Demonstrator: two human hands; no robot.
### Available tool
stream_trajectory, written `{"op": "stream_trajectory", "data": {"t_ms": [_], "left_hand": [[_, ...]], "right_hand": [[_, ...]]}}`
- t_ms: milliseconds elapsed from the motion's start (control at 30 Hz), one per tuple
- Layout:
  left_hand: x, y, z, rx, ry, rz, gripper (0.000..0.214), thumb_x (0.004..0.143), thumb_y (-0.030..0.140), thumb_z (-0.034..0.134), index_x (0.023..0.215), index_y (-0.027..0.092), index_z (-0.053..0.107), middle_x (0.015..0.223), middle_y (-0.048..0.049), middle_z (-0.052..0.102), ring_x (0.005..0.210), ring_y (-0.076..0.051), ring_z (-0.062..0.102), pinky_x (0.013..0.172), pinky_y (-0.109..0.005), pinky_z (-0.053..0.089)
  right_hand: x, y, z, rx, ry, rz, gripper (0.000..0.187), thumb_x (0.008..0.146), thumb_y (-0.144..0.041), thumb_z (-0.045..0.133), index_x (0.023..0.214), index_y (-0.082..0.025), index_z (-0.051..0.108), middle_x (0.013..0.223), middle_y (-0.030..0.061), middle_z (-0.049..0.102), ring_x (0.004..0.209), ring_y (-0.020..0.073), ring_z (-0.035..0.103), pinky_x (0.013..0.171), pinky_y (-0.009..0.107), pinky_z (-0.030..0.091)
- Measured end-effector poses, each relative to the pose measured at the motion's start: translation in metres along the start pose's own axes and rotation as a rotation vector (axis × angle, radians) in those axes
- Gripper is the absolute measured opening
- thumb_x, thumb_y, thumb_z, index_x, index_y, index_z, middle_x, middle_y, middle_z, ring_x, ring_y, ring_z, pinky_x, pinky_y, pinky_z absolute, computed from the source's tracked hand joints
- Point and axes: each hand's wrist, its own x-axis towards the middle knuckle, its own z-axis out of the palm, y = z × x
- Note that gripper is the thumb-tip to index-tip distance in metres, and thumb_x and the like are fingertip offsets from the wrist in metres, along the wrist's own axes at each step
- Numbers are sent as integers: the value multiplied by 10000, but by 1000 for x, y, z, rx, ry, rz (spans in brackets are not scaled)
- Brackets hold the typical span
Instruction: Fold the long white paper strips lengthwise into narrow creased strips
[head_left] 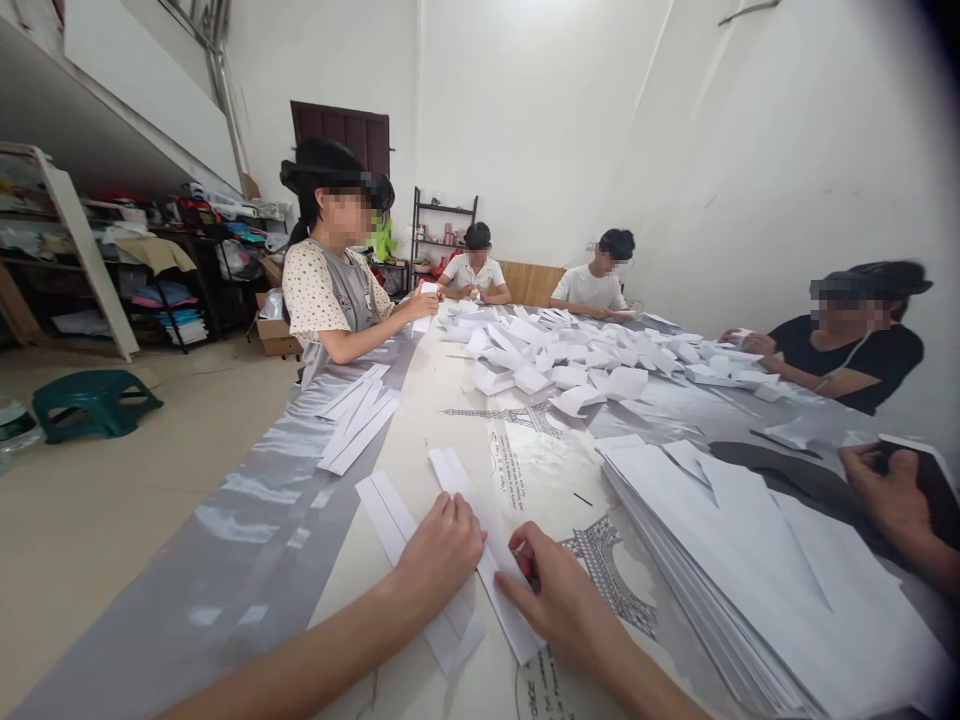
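Two long folded white paper strips lie side by side on the table before me. The right-hand paper strip slants between my hands. My left hand has its fingers curled and pressed together at this strip's left edge, with the wrist over the other strip. At the right edge, my right hand rests its thumb on the paper, and its index finger is bent and apart from the thumb. What the left fingertips pinch is partly hidden.
A thick stack of white paper sheets stands at my right, beside another person's hand with a dark object. More folded strips lie ahead left. A heap of folded papers covers the far table. Several people sit or stand around it.
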Motion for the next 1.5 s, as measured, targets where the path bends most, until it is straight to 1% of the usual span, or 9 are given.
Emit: {"op": "stream_trajectory", "data": {"t_ms": [100, 300, 567, 867, 1033, 1167, 1233, 1367, 1500], "left_hand": [[0, -2, 2, 27, 18, 21, 309, 1018, 200, 419, 1021, 61, 695, 1075, -207, 696, 978, -287, 636, 881, -418, 386], [1, -13, 2, -47, 22, 108, 286, 995, 181, 449, 827, 131, 675, 777, -120, 651, 766, -254, 595, 754, -393, 372], [0, -12, -4, -96, -67, 76, 158, 864, 76, 548, 757, 182, 594, 741, -87, 613, 770, -260, 563, 739, -392, 382], [-2, -9, 2, -65, -24, 40, 238, 985, 193, 457, 949, 161, 690, 1089, -184, 678, 1019, -318, 581, 904, -482, 357], [-2, -8, -5, -95, -77, 4, 199, 963, 208, 514, 885, 167, 692, 975, -143, 675, 1001, -290, 557, 890, -458, 373], [-2, -8, -7, -152, -36, -49, 261, 973, 229, 487, 829, 159, 694, 860, -136, 657, 930, -289, 565, 864, -456, 391], [-3, -7, -3, -165, 15, -110, 287, 987, 273, 472, 889, 139, 706, 938, -161, 673, 957, -297, 578, 891, -464, 390], [-4, -7, 9, -254, 104, -208, 386, 994, 375, 460, 1129, 77, 665, 1250, -235, 623, 1108, -325, 568, 933, -465, 395], [-7, -12, 16, -370, 101, -240, 484, 996, 404, 423, 1250, 32, 602, 1273, -234, 611, 1181, -339, 542, 968, -469, 393]], "right_hand": [[-2, 0, -2, -19, -33, 22, 103, 856, -298, 528, 899, -230, 464, 707, -28, 526, 728, 199, 519, 633, 289, 341], [-1, 1, -2, -71, -58, -9, 212, 862, -292, 508, 721, -226, 364, 671, -20, 511, 669, 175, 476, 587, 269, 290], [-3, 0, -2, -81, -62, -47, 234, 879, -279, 484, 706, -224, 337, 674, -12, 514, 671, 178, 468, 605, 269, 294], [-4, -2, -7, -38, -26, -119, 250, 879, -235, 462, 687, -220, 303, 663, -26, 475, 626, 152, 415, 601, 264, 291], [-6, -4, -7, -50, -43, -66, 245, 857, -274, 517, 684, -222, 353, 642, -25, 492, 613, 158, 433, 575, 259, 285], [-7, -3, -4, -86, -67, -32, 266, 870, -287, 514, 674, -224, 345, 644, -12, 508, 614, 168, 448, 573, 269, 283], [-7, -1, -4, -108, -61, -48, 282, 882, -286, 502, 668, -223, 329, 640, -9, 504, 615, 172, 452, 584, 275, 286], [-6, 1, -4, -138, -55, -62, 288, 905, -297, 476, 676, -226, 316, 627, -16, 479, 612, 179, 450, 592, 280, 283], [-5, 3, -6, -123, -64, -55, 293, 921, -299, 453, 681, -228, 300, 639, -15, 477, 625, 178, 455, 590, 274, 288]]}}
